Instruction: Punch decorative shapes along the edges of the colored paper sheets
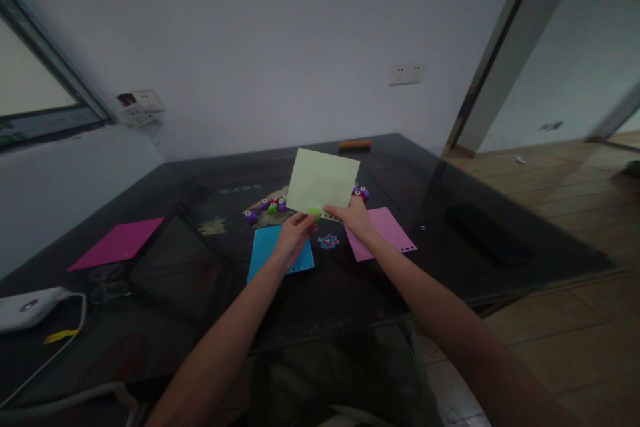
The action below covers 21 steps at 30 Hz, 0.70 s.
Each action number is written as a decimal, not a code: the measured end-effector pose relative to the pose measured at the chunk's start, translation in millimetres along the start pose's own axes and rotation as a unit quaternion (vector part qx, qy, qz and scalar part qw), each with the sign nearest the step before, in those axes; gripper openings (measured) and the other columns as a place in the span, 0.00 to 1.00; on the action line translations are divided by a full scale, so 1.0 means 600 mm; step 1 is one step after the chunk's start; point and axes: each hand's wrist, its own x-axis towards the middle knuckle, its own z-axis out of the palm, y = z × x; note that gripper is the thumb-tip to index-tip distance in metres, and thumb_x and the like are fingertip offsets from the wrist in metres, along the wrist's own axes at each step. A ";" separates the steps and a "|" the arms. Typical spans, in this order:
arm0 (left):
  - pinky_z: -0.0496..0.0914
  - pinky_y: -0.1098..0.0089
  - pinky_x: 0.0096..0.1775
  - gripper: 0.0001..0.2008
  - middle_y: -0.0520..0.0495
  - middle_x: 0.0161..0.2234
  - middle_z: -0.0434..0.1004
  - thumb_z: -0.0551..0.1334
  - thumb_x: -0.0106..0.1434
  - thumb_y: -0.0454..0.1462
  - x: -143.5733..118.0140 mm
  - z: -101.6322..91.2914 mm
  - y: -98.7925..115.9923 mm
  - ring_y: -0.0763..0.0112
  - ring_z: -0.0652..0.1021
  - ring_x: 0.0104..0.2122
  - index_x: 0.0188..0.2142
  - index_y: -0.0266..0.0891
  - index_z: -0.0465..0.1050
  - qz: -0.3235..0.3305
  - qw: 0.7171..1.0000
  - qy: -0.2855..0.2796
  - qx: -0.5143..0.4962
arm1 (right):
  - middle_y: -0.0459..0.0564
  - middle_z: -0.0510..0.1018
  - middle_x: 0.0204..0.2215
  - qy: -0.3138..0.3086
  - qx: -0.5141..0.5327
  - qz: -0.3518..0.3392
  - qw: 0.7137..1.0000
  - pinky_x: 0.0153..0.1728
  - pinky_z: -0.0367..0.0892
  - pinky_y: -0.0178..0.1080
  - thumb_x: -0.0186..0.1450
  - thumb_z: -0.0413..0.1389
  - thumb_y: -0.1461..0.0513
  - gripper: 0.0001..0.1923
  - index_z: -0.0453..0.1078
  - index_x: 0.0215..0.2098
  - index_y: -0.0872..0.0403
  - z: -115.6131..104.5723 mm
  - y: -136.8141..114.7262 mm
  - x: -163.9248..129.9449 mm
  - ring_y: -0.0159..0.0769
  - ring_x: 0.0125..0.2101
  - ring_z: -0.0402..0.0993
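A pale yellow-green sheet of paper (pixel 325 179) is raised over the table, tilted, with a row of holes partly visible along its near edge. My right hand (pixel 354 213) grips its lower right side, thumb on the face. At the lower edge my left hand (pixel 296 235) pinches a small bright green disc-like piece (pixel 315 213) against the paper; its exact kind is unclear. Below the hands lies a little pile of pink, blue and white bits (pixel 329 241). A blue punched sheet (pixel 267 250) is under my left hand, and a pink punched sheet (pixel 383 230) beside my right.
Small purple, green and red figures with eyes (pixel 273 205) stand behind, more (pixel 361 193) at right. On the dark table (pixel 320 307) are a magenta sheet (pixel 120 243), a white power strip (pixel 33 307) with cable, a black case (pixel 485 233) and an orange-brown roll (pixel 355 145).
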 end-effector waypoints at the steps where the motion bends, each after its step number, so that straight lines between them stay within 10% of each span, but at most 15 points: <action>1: 0.65 0.73 0.31 0.15 0.52 0.24 0.70 0.72 0.42 0.40 0.000 0.000 0.000 0.77 0.70 0.26 0.25 0.33 0.72 0.000 1.000 0.000 -0.001 | 0.56 0.80 0.39 -0.001 -0.004 -0.002 1.000 0.44 0.71 0.45 0.47 0.64 0.61 0.20 0.74 0.38 0.59 0.000 0.000 0.000 0.43 0.38 0.77; 21: 0.64 0.74 0.30 0.14 0.54 0.21 0.69 0.73 0.42 0.40 0.004 -0.004 -0.002 0.78 0.70 0.24 0.23 0.34 0.72 -0.002 1.000 -0.006 -0.026 | 0.58 0.79 0.41 -0.012 -0.033 -0.021 0.999 0.45 0.70 0.43 0.50 0.63 0.62 0.19 0.74 0.39 0.60 0.002 -0.002 -0.004 0.42 0.41 0.77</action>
